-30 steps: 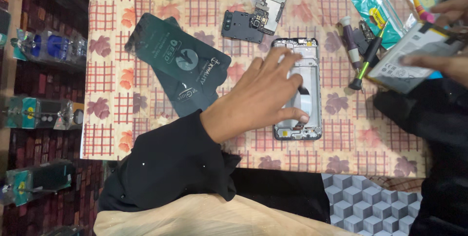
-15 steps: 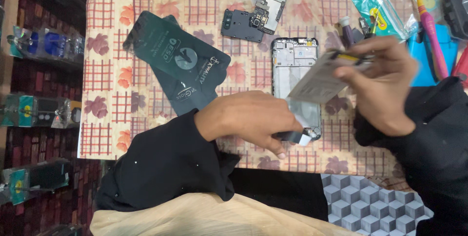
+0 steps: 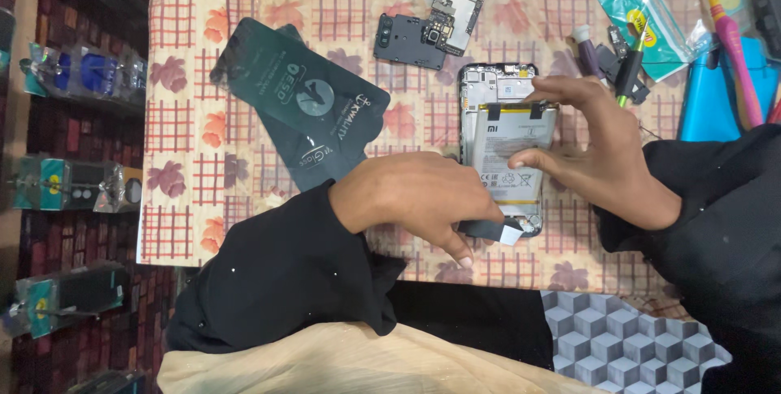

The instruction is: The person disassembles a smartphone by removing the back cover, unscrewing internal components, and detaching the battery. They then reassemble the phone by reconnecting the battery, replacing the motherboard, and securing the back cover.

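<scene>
An opened phone body (image 3: 498, 85) lies back side up on the patterned tablecloth (image 3: 195, 199). A white battery (image 3: 508, 146) sits in its frame. My right hand (image 3: 594, 150) presses on the battery, thumb on its face and fingers along its upper right edge. My left hand (image 3: 423, 199) rests at the phone's lower left corner, fingers curled beside a black and white pull tab (image 3: 492, 231) that sticks out from under the battery.
Dark screen protector packets (image 3: 301, 109) lie left of the phone. A circuit board (image 3: 455, 3) and a black cover piece (image 3: 407, 40) sit above it. Teal packets (image 3: 651, 24), a green-handled tool (image 3: 630, 68) and a pink tool (image 3: 728, 36) lie at the upper right. Shelves (image 3: 73, 182) run along the left.
My right hand carried the battery from the right side of the table over to the phone and set it into the frame. My left hand slid from the phone's middle down to its lower corner.
</scene>
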